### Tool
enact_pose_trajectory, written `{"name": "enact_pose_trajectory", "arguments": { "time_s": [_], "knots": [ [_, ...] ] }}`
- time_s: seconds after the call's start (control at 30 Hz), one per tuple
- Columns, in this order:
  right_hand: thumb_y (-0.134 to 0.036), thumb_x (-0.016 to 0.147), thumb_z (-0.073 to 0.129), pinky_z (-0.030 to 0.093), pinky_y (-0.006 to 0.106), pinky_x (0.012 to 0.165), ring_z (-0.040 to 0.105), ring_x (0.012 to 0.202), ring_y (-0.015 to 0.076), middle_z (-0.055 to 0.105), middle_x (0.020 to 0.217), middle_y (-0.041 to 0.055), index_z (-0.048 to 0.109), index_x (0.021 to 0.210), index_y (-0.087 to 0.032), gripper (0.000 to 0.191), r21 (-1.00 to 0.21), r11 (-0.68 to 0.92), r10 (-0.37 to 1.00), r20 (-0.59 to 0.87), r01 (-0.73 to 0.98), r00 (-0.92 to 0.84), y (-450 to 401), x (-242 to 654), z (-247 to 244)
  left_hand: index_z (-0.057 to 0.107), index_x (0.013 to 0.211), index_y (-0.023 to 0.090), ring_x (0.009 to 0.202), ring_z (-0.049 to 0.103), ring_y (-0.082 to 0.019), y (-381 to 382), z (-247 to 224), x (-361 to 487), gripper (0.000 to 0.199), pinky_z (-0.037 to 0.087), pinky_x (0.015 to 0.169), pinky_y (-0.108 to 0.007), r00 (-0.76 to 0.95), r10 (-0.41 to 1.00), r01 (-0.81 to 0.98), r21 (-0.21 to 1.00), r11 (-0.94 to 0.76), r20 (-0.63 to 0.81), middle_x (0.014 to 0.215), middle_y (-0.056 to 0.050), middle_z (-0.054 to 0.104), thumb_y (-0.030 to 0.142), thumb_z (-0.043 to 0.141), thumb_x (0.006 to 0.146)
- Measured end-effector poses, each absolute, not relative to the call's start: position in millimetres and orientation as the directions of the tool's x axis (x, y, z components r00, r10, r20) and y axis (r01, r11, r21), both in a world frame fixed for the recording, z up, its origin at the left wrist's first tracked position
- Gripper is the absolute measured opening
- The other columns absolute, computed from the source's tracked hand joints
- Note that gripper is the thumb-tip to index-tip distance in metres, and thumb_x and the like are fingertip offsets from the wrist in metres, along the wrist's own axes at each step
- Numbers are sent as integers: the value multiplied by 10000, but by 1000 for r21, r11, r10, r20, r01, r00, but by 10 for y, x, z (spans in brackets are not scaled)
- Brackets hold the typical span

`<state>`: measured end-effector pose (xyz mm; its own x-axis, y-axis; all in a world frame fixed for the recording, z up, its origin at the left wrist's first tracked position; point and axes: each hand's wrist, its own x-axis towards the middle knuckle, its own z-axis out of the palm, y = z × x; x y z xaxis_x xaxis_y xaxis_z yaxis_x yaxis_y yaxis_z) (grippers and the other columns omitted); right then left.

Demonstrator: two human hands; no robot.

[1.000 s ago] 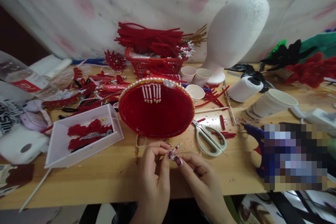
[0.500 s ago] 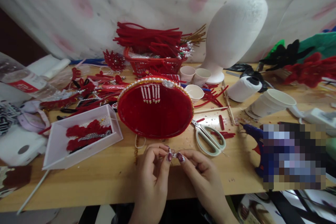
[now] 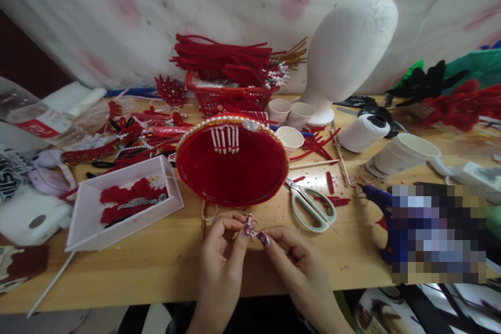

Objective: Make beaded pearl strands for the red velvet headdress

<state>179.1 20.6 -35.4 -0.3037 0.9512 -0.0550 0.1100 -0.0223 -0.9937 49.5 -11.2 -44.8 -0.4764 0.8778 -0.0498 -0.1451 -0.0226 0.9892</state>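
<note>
Near the table's front edge, my left hand (image 3: 224, 258) and my right hand (image 3: 299, 261) pinch a small strand of white beads (image 3: 253, 234) between thumbs and fingertips. Its far details are too small to tell. Just beyond my hands stands a red oval piece (image 3: 233, 177) with a pearl and gold rim and several short bead strands (image 3: 225, 140) hanging at its top. Scissors with pale green handles (image 3: 313, 209) lie to the right of it. A white tray (image 3: 125, 232) holding red and silver pieces sits to the left.
Behind are a red basket (image 3: 230, 99) of red stems, paper cups (image 3: 289, 138), a white foam head (image 3: 352, 52) and a thread spool (image 3: 362, 133). A blue glue gun (image 3: 378, 195) lies at the right, a plastic bottle (image 3: 43, 120) at the left.
My fingertips have drawn slightly apart, my left ones tipping up and my right ones lower, and more of the beaded piece shows between them. The objects on the table have stayed put.
</note>
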Motion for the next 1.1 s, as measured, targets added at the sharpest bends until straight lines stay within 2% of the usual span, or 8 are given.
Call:
{"name": "enact_pose_trajectory", "arguments": {
  "time_s": [0.17,0.33,0.57,0.73,0.83,0.9,1.03,1.1],
  "knots": [
    [-369,899,658,540,248,588,675,684,193,749,701,43,828,893,-209,234,-990,-127,928,-140,60,-347,221,1764,-368,644,818,185,821,733,-155,-138,-483,507,136,614,767,-239,-481,875,-165,986,-23,-60,926,-44,710,289,700,886],
    [-413,883,699,581,273,676,716,736,202,806,801,62,837,927,-220,241,-987,-161,923,-156,13,-353,224,1728,-362,632,838,194,873,738,-160,-148,-533,523,150,605,813,-251,-506,861,-140,990,-28,-47,965,-45,716,312,685,913],
    [-527,827,763,596,311,790,750,808,223,818,846,77,839,902,-223,322,-963,-246,924,-200,-108,-325,218,1666,-352,628,858,186,923,751,-206,-158,-573,525,208,618,832,-311,-501,862,-160,987,-8,-74,995,-74,730,377,680,922],
    [-551,812,773,590,337,823,737,750,206,799,786,58,833,889,-225,340,-929,-309,919,-237,-205,-314,219,1672,-418,635,857,188,984,748,-232,-160,-505,570,217,614,867,-336,-519,849,-203,979,-11,-98,1013,-75,730,391,689,912],
    [-546,813,772,586,366,864,732,749,211,781,738,44,833,887,-233,328,-931,-301,923,-229,-208,-310,230,1681,-442,633,851,195,969,750,-225,-159,-505,572,211,613,868,-335,-502,859,-208,978,-9,-99,1014,-67,734,389,689,912],
    [-536,820,768,586,368,864,738,772,218,790,771,52,834,893,-234,318,-940,-282,925,-213,-192,-316,240,1687,-440,632,860,199,958,749,-217,-158,-531,554,194,613,864,-328,-493,866,-201,979,-17,-86,1017,-64,733,375,680,922],
    [-471,871,733,594,304,764,739,776,209,807,835,69,832,925,-230,266,-980,-171,934,-127,-105,-333,245,1709,-405,639,874,198,980,741,-209,-155,-570,506,184,605,875,-307,-480,874,-166,986,-8,-74,1028,-71,745,370,667,933],
    [-410,914,692,585,265,683,721,718,188,806,827,65,827,958,-234,227,-996,-73,938,-55,-42,-343,235,1731,-389,633,857,198,985,744,-204,-154,-565,490,191,602,880,-295,-453,887,-179,984,5,-86,1036,-75,758,371,673,928]
  ]
}}
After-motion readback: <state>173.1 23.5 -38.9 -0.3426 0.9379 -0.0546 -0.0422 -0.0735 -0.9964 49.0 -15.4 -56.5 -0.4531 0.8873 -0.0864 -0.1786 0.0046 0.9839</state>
